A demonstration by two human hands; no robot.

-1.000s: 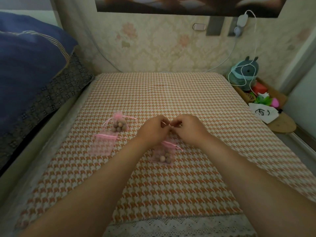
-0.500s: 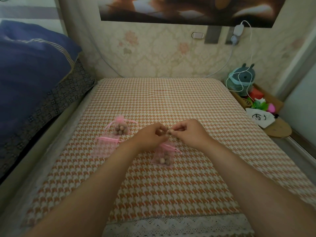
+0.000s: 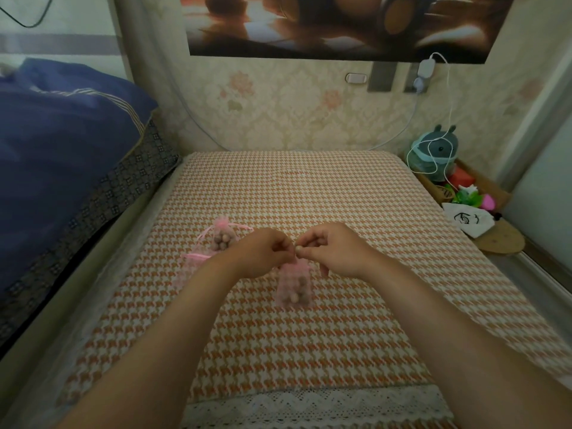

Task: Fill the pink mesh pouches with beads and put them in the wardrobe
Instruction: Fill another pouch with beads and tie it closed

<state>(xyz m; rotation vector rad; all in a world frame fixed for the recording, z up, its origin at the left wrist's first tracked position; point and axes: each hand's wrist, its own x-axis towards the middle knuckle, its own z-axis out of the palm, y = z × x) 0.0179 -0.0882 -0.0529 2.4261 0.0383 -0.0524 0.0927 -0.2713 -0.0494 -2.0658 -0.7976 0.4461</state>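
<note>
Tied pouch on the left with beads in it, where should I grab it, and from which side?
Pinch the tied pouch at its cinched neck, probably from above with the left hand, which is nearest. It lies flat, neck pointing away, beads bulging at the near end; the neck is the narrow, firm part.

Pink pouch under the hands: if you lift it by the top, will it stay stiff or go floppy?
Probably floppy: the pink pouch is thin see-through mesh, crumpled at its mouth. The beads sit bunched at the bottom, so it would likely sag and swing. Tipped open, beads might roll out.
</note>
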